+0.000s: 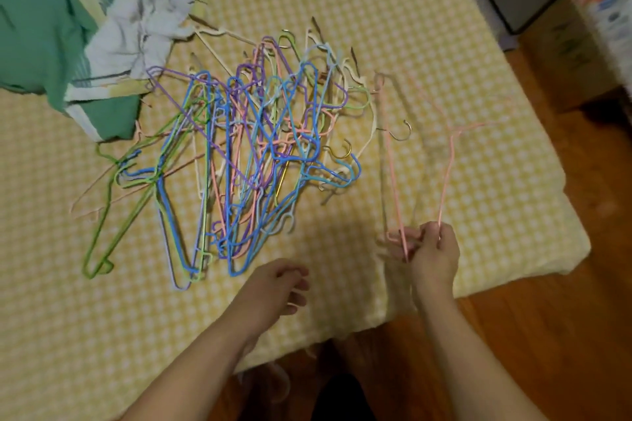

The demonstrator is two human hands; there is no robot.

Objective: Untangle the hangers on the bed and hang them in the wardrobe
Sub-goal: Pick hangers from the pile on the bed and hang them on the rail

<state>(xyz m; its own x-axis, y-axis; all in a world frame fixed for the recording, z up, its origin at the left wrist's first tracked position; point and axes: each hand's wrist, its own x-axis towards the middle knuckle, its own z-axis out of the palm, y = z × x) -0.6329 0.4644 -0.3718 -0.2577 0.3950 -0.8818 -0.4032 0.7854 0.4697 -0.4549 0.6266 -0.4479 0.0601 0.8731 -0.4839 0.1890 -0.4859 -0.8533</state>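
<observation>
The hangers [246,161] in front of you were thin wire under a smooth, slightly glossy plastic coating in blue, purple, green, pink and cream; a few bare metal hooks [343,150] shone brass or steel. The pink hanger [393,167] that your right hand [432,249] pinched had the same smooth coating, though blur softened it. The bed cover [393,10] under them was a matt woven cloth, yellow-checked and faintly nubby. The rumpled bedding [85,17] was soft, matt printed fabric. The floor [564,335] was polished wood with a dull sheen.
</observation>
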